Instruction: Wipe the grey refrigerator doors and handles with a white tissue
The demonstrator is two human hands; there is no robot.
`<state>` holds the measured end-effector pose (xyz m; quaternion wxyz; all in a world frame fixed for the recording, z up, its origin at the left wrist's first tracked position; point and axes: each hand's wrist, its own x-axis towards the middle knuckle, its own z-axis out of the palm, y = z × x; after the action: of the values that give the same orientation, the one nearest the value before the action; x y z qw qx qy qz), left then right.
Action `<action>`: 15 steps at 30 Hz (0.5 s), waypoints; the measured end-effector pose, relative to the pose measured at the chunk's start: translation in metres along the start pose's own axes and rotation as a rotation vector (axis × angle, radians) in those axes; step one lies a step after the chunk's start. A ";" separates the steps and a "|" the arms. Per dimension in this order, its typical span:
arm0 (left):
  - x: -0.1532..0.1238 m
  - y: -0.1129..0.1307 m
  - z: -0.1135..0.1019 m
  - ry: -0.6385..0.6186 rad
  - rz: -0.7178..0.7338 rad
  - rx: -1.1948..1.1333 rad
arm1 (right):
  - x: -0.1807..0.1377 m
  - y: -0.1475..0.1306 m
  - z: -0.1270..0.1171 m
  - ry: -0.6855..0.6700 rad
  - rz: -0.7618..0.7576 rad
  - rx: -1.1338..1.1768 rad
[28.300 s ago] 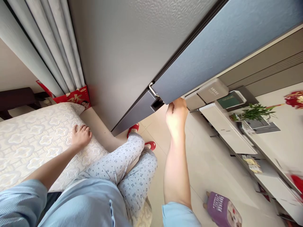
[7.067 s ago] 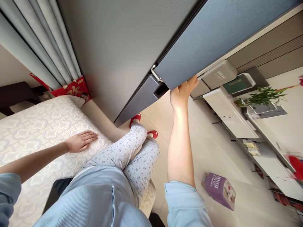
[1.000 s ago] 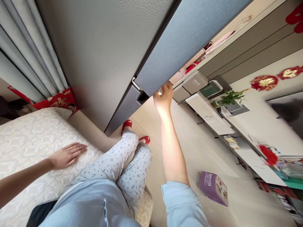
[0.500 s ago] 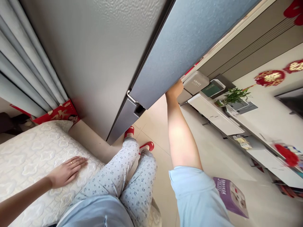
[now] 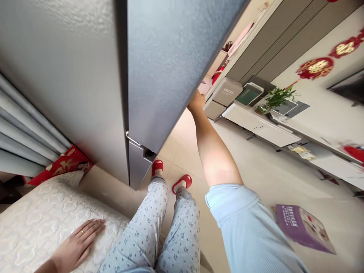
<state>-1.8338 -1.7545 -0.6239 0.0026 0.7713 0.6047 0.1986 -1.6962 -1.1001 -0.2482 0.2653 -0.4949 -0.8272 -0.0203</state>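
My right hand [image 5: 197, 101] is at the far edge of the tall grey-blue upper refrigerator door [image 5: 167, 76], its fingers curled at that edge and partly hidden. A metal hinge [image 5: 133, 139] joins the bottom of this door to the cabinet, just above a lower door [image 5: 138, 163]. Between the upper door and the grey side panel [image 5: 93, 94] runs a dark strip. My left hand [image 5: 76, 244], with a ring on one finger, rests flat on a cream quilted cover [image 5: 25, 227] and holds nothing.
Red slippers [image 5: 182, 183] are on my feet on the tiled floor. A purple package [image 5: 303, 227] lies at right. Along the wall, a white cabinet [image 5: 256, 125] carries a potted plant [image 5: 277, 99] and boxes. Grey curtains [image 5: 25, 129] and a red box [image 5: 64, 165] stand left.
My view has turned, so the refrigerator appears farther left and more upright. My right hand stays at the door's edge. My left hand still rests on the quilted cover.
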 end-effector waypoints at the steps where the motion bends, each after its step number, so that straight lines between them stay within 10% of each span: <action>1: 0.001 0.000 -0.001 -0.005 0.003 -0.001 | 0.001 0.003 0.002 0.004 0.024 0.010; 15: 0.006 0.000 -0.008 -0.040 0.024 0.064 | -0.019 -0.002 -0.001 -0.038 -0.043 0.052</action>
<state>-1.8353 -1.7504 -0.6143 -0.0123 0.7819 0.6014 0.1635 -1.6901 -1.1166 -0.2557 0.2615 -0.4702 -0.8429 0.0048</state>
